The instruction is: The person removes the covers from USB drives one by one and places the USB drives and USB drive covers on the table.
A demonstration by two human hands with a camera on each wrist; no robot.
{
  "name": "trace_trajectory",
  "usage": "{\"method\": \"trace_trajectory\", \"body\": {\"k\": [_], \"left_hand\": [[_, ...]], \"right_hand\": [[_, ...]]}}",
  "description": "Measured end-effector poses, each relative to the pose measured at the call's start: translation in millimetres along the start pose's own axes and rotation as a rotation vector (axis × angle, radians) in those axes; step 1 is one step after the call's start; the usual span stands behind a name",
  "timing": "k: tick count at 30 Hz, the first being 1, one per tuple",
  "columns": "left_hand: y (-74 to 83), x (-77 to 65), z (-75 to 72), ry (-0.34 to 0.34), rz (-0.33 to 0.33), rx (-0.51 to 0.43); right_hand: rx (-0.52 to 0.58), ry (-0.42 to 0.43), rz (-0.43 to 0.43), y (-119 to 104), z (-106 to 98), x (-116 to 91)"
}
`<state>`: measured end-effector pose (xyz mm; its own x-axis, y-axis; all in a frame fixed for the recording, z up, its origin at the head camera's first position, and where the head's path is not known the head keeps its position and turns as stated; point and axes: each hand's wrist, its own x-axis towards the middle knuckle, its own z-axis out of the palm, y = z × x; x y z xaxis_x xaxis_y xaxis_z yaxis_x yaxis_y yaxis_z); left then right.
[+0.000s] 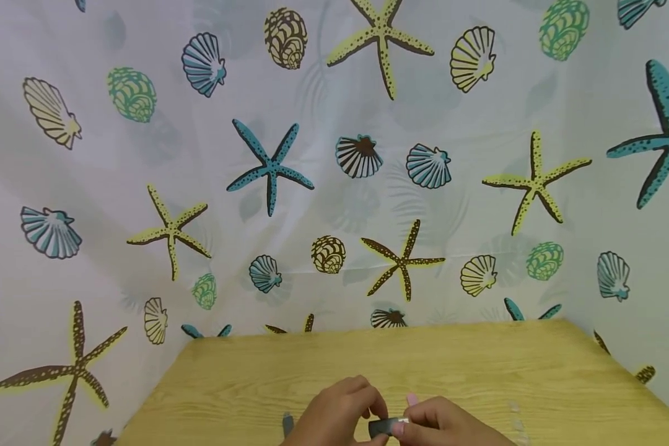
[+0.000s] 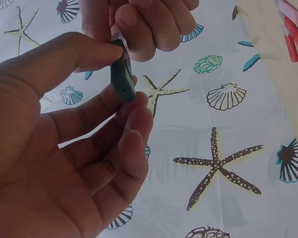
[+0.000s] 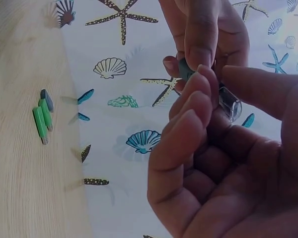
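A small dark grey-teal USB flash drive [image 1: 378, 427] is held between both hands above the wooden table. My left hand [image 1: 337, 412] pinches its dark body between thumb and fingers; in the left wrist view the drive's blunt end [image 2: 122, 82] points down toward the fingertips. At the other end, my right hand [image 1: 446, 423] grips with thumb and fingers, the thumb lying along the drive. A shiny, clear-looking end piece [image 3: 230, 105] shows between the right fingers in the right wrist view. The fingers of both hands partly cover the drive.
On the table [image 1: 245, 371] another dark drive [image 1: 287, 424] lies left of the hands. Green drives [image 3: 41, 121] lie together; red drives [image 2: 291, 42] and a pink piece [image 2: 289, 11] lie elsewhere. Small clear pieces [image 1: 517, 424] are at right. A shell-and-starfish patterned cloth [image 1: 312, 204] surrounds the table.
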<state>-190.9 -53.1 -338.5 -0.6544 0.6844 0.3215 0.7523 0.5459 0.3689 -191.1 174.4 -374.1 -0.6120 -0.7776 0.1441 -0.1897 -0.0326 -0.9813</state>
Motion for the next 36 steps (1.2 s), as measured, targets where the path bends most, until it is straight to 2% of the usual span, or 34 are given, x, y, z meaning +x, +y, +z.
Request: {"method": "trace_trajectory", "body": {"k": [4,7,14,19,22,26,29,32,36], "left_hand": [[-0.5,-0.9,1.3,-0.003,0.034,-0.010],[-0.8,-2.0,1.2,-0.004,0.055,-0.020],[0.9,-0.8,-0.2,-0.063,0.022,-0.040],[2.4,1.4,1.2,-0.079,0.020,-0.048],[2.9,3.2,2.7,-0.131,-0.011,-0.147],[1.3,4.1,5.0,-0.213,-0.082,-0.409],[-0.8,2.3,6.8,-0.250,-0.130,-0.567],[-3.2,1.5,8.4,-0.281,-0.157,-0.669],[-4.4,2.0,10.5,-0.311,-0.155,-0.763]], "right_hand": [[0.065,-0.025,-0.048,3.4,-0.8,0.2],[0.071,-0.035,-0.085,5.6,-1.4,0.4],[0.095,-0.037,-0.105,7.1,-0.9,1.5],[0.097,-0.032,-0.106,5.2,1.8,1.2],[0.074,-0.025,-0.114,3.7,3.7,0.9],[0.065,-0.029,-0.124,1.5,6.1,0.9],[0.088,-0.026,-0.118,0.2,7.9,1.0],[0.100,-0.022,-0.131,-0.2,8.6,1.5],[0.078,-0.034,-0.170,0.4,7.9,2.5]]}}
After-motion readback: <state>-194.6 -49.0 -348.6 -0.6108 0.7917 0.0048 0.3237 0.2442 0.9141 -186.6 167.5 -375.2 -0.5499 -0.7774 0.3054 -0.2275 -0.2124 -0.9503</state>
